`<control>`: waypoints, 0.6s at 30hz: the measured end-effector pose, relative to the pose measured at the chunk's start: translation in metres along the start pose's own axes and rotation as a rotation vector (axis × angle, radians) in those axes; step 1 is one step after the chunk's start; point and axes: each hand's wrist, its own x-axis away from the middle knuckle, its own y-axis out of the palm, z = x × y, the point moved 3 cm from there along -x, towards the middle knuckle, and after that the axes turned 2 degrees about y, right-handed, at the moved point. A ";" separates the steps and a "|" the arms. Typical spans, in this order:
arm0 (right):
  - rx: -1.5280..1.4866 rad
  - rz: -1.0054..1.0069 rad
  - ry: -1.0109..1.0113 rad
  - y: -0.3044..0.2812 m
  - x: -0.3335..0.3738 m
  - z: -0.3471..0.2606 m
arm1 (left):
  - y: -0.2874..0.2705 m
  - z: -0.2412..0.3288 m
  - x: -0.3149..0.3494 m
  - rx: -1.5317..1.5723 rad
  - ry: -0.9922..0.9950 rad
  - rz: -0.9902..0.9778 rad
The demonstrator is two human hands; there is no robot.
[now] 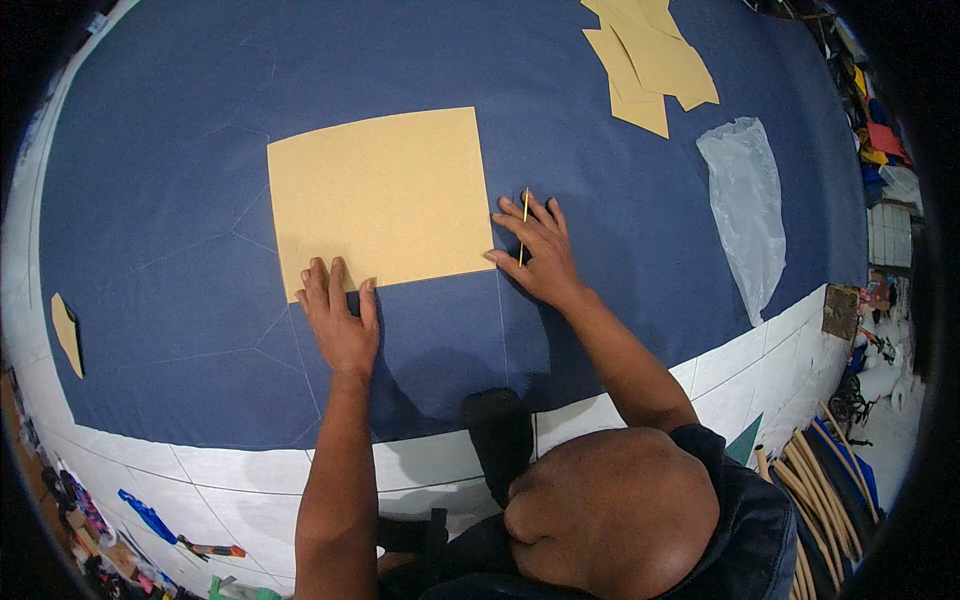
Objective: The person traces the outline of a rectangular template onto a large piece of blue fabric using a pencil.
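A tan rectangular cardboard pattern piece [380,195] lies flat on a wide sheet of dark blue cloth [180,250]. My left hand [340,315] presses flat on the pattern's lower left edge, fingers spread. At the lower right corner of the pattern, my right hand [535,250] rests on the cloth and holds a thin yellow marking stick [524,222] between its fingers. Faint chalk lines run across the cloth around the pattern.
More tan pattern pieces [650,60] lie stacked at the far right of the cloth. A clear plastic bag [750,210] rests to their right. A small tan piece [66,332] sits at the left edge. The white table top [250,480] shows below the cloth; canes [810,480] lean at the lower right.
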 end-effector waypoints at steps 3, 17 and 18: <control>-0.026 -0.012 -0.007 -0.001 -0.001 0.002 | 0.000 0.000 0.000 0.008 0.010 0.009; 0.015 0.025 -0.019 0.001 -0.001 -0.002 | -0.003 -0.002 -0.002 0.109 -0.042 0.009; 0.022 0.030 -0.023 0.001 0.000 -0.002 | -0.002 -0.001 -0.001 0.114 -0.041 0.020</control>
